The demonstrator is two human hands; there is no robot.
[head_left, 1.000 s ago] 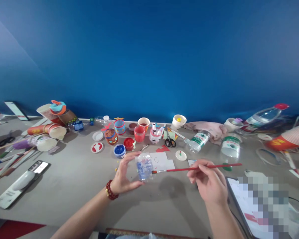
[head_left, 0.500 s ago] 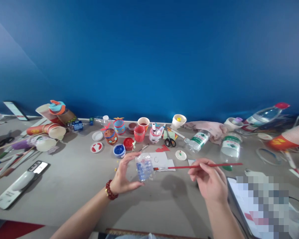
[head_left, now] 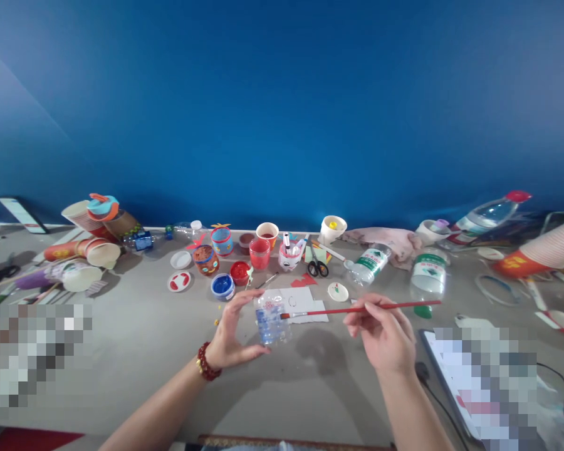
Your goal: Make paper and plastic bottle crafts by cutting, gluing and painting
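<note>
My left hand (head_left: 235, 335) grips a clear piece of plastic bottle (head_left: 271, 322) between thumb and fingers, held up over the table. Blue streaks of paint cover part of its side. In my right hand (head_left: 385, 335) is a red-handled paintbrush (head_left: 329, 311), pinched near the middle of the handle. The brush points left, its bristle tip at the right side of the bottle piece. Behind the hands are an open pot of blue paint (head_left: 222, 285) and one of red paint (head_left: 239, 272). White paper pieces (head_left: 305, 305) lie beyond the brush.
Scissors (head_left: 318, 268), a red cup (head_left: 259, 253) and painted cups stand along the back. Cut bottles (head_left: 428, 272) and a pink-stained cloth (head_left: 385, 241) are at the right. Stacked paper cups (head_left: 75, 247) lie at the left. A tablet (head_left: 444, 376) rests at the front right.
My right hand has moved left, bringing the brush tip from the bottle piece's right edge onto its side. The left hand keeps its hold. The view has shifted slightly.
</note>
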